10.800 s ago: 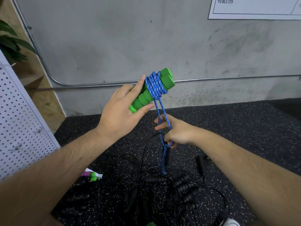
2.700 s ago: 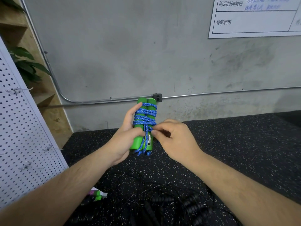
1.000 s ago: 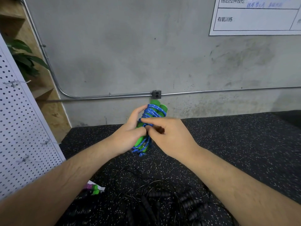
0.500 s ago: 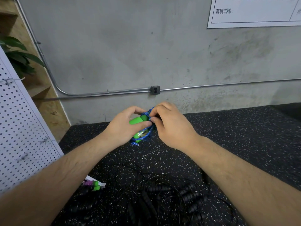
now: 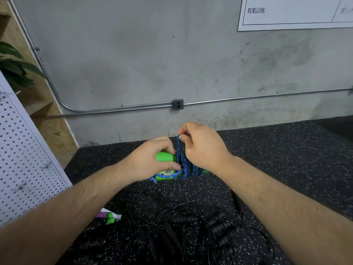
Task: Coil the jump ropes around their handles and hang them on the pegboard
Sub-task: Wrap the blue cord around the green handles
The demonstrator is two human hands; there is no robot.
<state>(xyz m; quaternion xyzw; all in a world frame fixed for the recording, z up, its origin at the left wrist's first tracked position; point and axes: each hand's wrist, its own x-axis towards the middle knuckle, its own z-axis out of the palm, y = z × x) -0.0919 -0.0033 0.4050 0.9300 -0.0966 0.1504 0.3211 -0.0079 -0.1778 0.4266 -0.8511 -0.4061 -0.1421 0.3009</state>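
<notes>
Left hand [image 5: 150,161] grips the green handles [image 5: 163,156], lying sideways at frame centre. Right hand [image 5: 202,148], at 2 o'clock of them, pinches a loop of the blue rope [image 5: 183,165] coiled round the handles. Black jump ropes [image 5: 191,226] piled on the mat [image 5: 286,159] at 6 o'clock; pegboard [image 5: 21,150] at 9 o'clock.

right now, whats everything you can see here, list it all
green handles: two, green, side by side in the left hand
blue rope: one, blue, coiled round the handles, loop pinched by the right hand
black jump ropes: tangled pile, black, on the floor near camera
pegboard: one, white, left
small bundle: one, pink and green, beside pegboard
plant: one, green, upper left
conduit: one, grey, along wall
outlet box: one, dark grey, on conduit
wall chart: one, white, upper right
floor: black speckled
left hand: grips handles
right hand: pinches rope
</notes>
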